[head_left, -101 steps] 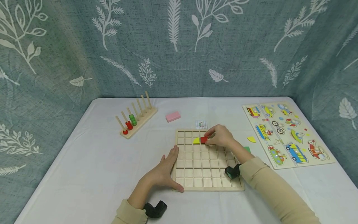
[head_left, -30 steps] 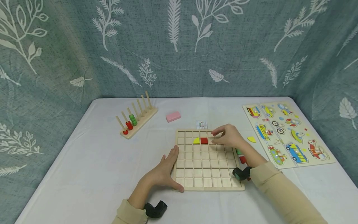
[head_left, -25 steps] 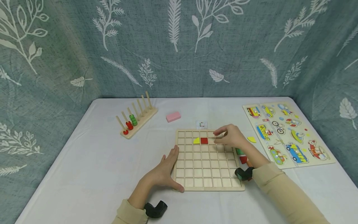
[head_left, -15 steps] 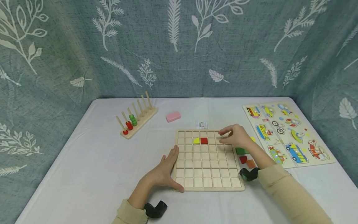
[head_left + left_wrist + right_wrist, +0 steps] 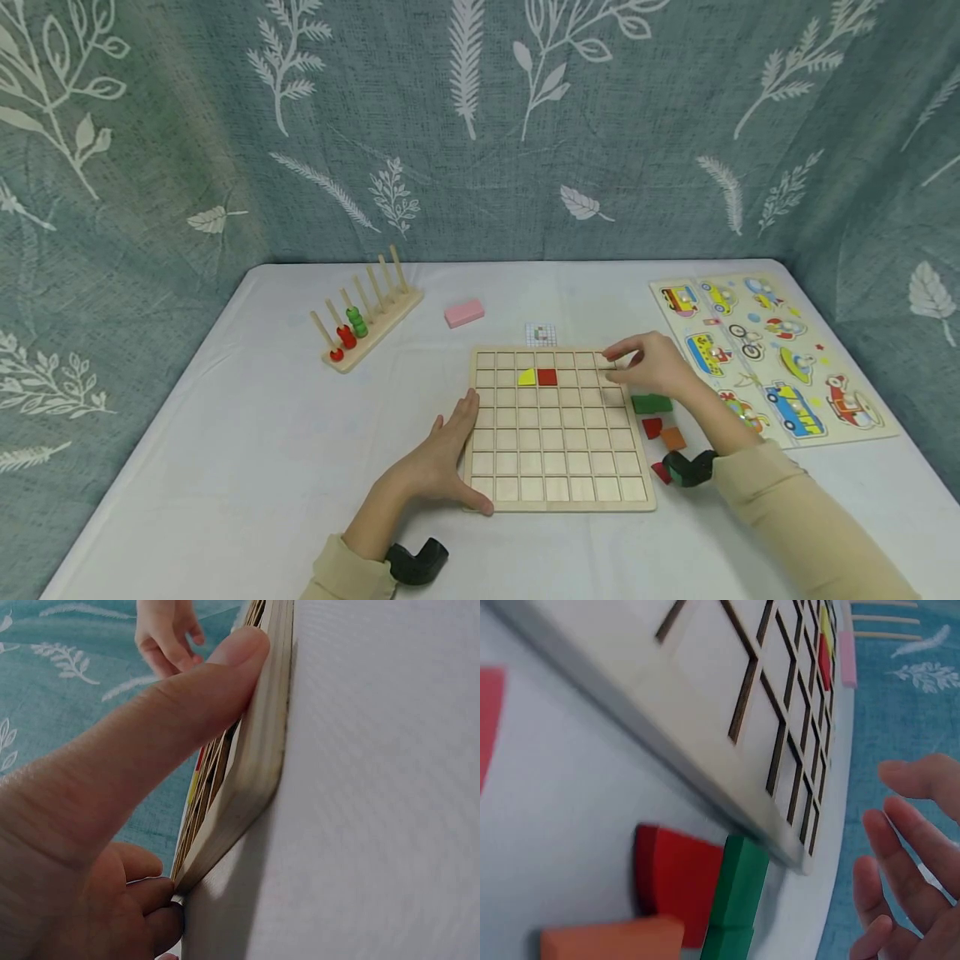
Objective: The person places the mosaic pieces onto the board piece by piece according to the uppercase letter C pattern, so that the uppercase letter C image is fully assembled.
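Note:
A wooden grid board (image 5: 558, 506) lies flat on the white-covered table. My left hand (image 5: 431, 458) rests at its left edge, fingers extended along the side, thumb on the front corner; the left wrist view shows that thumb (image 5: 165, 712) against the wooden rim. In the board's second row from the back sit a yellow rounded piece (image 5: 527, 377) and a red square block (image 5: 547, 377), side by side. Above the board's back right corner hovers my right hand (image 5: 656, 362), its thumb and fingers apart with nothing between them, as the right wrist view also shows.
Right of the board lie green blocks (image 5: 651, 404), a red piece (image 5: 652, 428), an orange block (image 5: 672, 438) and another red piece (image 5: 661, 472). A picture puzzle (image 5: 750, 358) stands farther right. Behind are a small pattern card (image 5: 541, 335), a pink block (image 5: 464, 313) and a peg rack (image 5: 382, 321).
My right hand has let go of the red square block, which stays in its cell, and moved right, uncovering the loose blocks beside the board. My left hand has not moved.

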Demonstrator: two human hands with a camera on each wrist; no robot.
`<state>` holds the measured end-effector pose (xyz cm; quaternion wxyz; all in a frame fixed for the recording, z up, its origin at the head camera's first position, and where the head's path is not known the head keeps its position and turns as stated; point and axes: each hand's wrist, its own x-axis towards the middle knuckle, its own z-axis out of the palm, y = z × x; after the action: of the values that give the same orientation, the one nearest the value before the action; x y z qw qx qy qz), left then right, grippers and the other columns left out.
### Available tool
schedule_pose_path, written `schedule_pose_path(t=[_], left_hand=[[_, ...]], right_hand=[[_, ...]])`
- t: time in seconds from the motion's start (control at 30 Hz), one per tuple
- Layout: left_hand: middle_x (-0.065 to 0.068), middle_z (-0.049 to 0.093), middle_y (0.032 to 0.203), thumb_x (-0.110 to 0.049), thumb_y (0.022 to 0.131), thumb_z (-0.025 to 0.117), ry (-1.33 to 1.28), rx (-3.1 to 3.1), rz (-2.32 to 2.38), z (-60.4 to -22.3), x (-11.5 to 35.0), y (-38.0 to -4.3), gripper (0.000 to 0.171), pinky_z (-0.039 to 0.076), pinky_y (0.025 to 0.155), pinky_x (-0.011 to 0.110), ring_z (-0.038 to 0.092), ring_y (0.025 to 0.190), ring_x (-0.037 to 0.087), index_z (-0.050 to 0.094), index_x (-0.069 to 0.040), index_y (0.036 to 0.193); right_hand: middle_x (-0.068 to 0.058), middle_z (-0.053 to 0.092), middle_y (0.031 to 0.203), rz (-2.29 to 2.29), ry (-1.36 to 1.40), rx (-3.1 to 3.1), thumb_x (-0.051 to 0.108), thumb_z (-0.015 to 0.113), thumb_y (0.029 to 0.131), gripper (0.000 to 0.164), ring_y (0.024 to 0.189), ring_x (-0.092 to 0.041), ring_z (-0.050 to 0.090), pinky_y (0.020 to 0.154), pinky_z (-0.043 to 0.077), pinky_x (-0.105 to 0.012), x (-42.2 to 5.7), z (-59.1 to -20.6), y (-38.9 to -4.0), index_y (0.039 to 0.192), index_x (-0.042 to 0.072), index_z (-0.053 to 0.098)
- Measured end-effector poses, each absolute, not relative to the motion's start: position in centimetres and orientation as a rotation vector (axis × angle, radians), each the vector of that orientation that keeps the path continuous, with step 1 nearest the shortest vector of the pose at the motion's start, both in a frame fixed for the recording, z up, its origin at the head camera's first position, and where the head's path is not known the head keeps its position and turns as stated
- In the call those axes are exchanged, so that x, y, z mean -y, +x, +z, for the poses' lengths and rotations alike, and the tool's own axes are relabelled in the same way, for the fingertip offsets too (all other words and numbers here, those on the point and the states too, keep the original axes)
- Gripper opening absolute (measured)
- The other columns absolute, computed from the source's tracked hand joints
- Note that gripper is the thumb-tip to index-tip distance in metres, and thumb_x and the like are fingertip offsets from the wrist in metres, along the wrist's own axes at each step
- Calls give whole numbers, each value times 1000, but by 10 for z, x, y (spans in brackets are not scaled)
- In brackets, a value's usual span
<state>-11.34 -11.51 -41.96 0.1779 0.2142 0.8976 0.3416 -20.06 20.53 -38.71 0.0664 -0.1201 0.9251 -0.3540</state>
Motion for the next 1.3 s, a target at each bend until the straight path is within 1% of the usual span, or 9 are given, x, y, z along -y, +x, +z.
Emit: schedule_pose_path(t=[0.23, 0.5, 0.73, 1.0, 1.3], left_hand=[[13, -3, 152, -40, 48, 89, 602, -2537, 971, -418, 115, -113, 137, 2, 110, 48, -1, 139, 24, 3, 1, 145], [13, -3, 152, -40, 48, 89, 605, -2535, 974, -419, 115, -113, 136, 2, 110, 48, -1, 139, 24, 4, 2, 145], [11, -2, 152, -40, 48, 89, 589, -2534, 979, -421, 115, -113, 136, 2, 111, 46, -1, 139, 22, 4, 0, 145], [11, -2, 152, -40, 47, 89, 584, -2540, 974, -421, 114, -113, 136, 3, 111, 47, -1, 139, 23, 4, 0, 145], [12, -3, 152, -41, 47, 89, 590, -2543, 972, -420, 115, -113, 137, 2, 110, 47, -1, 139, 24, 4, 1, 145]], right_hand=[[-15, 66, 99, -1045, -351, -2818, 17, 72, 76, 30, 69, -19, 54, 51, 45, -28, -215, -386, -199, 102, 1, 69], [-17, 66, 99, -1061, -360, -2828, 13, 72, 77, 29, 73, -20, 53, 56, 44, -29, -229, -384, -197, 101, -2, 68], [-17, 64, 104, -1049, -302, -2800, 20, 72, 78, 34, 77, -21, 54, 57, 43, -29, -242, -383, -195, 105, 0, 67], [-17, 64, 104, -1034, -307, -2817, 18, 72, 78, 34, 77, -20, 54, 58, 44, -29, -259, -386, -196, 106, -1, 66], [-18, 64, 105, -1000, -269, -2847, 18, 71, 78, 34, 81, -22, 50, 62, 41, -29, -276, -389, -197, 107, -1, 66]])
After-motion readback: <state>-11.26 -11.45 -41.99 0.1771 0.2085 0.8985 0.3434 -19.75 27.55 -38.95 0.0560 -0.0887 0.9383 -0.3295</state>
